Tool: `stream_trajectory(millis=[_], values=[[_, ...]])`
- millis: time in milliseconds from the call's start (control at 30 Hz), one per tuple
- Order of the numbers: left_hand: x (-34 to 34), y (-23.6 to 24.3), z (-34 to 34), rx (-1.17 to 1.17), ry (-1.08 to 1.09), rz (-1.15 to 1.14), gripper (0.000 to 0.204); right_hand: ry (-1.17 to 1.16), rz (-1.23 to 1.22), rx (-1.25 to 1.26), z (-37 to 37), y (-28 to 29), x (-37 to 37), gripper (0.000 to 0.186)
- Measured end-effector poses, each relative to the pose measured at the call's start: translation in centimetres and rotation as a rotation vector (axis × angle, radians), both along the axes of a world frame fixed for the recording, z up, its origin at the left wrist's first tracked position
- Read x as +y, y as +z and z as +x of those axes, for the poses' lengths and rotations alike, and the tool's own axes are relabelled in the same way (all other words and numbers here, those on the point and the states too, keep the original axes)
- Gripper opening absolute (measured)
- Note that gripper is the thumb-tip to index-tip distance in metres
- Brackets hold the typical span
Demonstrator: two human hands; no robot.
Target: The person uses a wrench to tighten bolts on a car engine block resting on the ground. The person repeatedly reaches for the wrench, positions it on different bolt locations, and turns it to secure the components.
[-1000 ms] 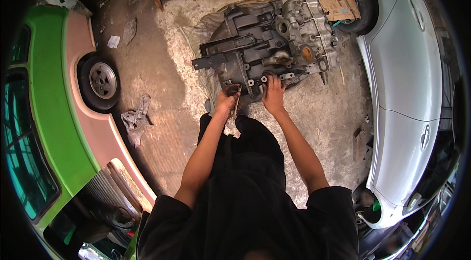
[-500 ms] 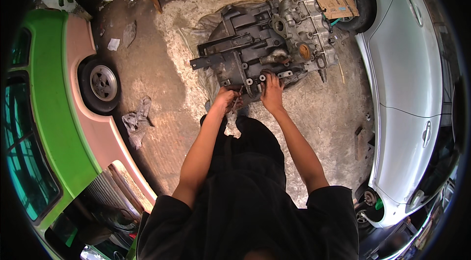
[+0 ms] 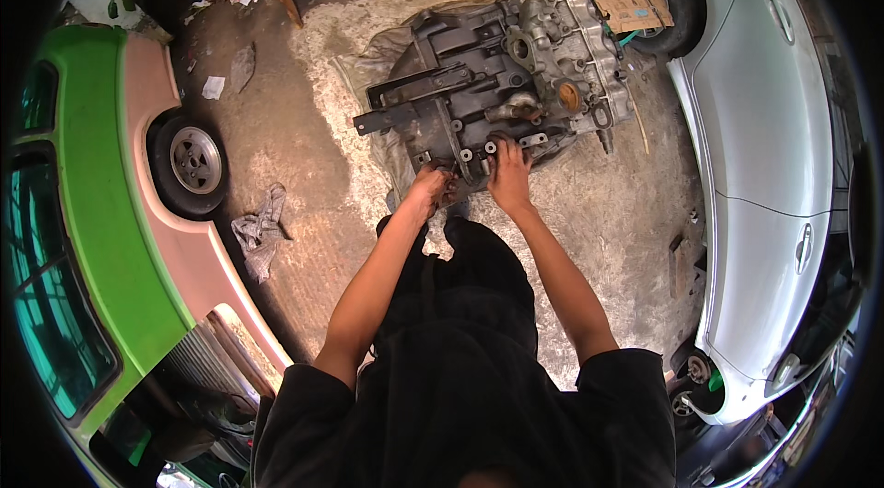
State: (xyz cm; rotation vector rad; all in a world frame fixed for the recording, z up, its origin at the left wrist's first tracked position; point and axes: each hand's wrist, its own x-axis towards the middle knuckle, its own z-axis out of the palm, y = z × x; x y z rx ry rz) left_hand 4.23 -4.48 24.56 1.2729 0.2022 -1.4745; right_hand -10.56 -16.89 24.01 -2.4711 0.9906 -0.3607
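Note:
An engine block (image 3: 474, 87) in dark metal lies on its side on the ground in front of me. Its lighter grey cylinder head (image 3: 562, 64) faces right. At the block's near edge my left hand (image 3: 432, 190) is closed, fingertips pressed together against the metal; whatever they pinch is too small and dark to make out. My right hand (image 3: 509, 175) rests on the same edge further right, beside round bolt bosses. Its fingers stretch forward over the block, and the thumb stands apart. Both forearms reach in from below.
Under the engine lies a crumpled grey sheet (image 3: 359, 74). On the left stands a green and pink vehicle (image 3: 147, 258), on the right a silver car (image 3: 764, 147). Cardboard (image 3: 628, 0) leans on the car's wheel. A dirty rag (image 3: 261, 232) lies on the concrete.
My left hand has shifted very slightly and its wrist has turned a little, staying at the block's edge. The right hand keeps its place.

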Motion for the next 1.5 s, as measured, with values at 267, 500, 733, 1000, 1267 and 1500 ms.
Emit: stream_trajectory(millis=[267, 500, 733, 1000, 1267, 1500], values=[[0.6, -6.1, -5.9, -0.253, 0.377, -0.146, 0.048, 0.010, 0.006, 0.031, -0.1, 0.2, 0.0, 0.043], [0.0, -6.3, -8.2, -0.364, 0.612, -0.150, 0.037, 0.042, 0.025, 0.065, -0.1, 0.4, -0.2, 0.045], [0.8, -2.6, -4.5, -0.307, 0.311, 0.022, 0.029, 0.045, 0.014, 0.088, -0.1, 0.1, -0.3, 0.045], [2.5, 2.1, 1.9, -0.476, -0.227, -0.006, 0.032, 0.029, 0.055, 0.002, 0.1, 0.9, -0.2, 0.041], [-0.4, 0.5, 4.3, -0.674, -0.320, 0.053, 0.013, 0.008, -0.023, 0.016, 0.1, 0.4, 0.0, 0.044], [-3.3, 0.6, 6.9, -0.532, -0.506, -0.012, 0.015, 0.001, -0.010, 0.021, 0.2, 0.6, 0.1, 0.043]])
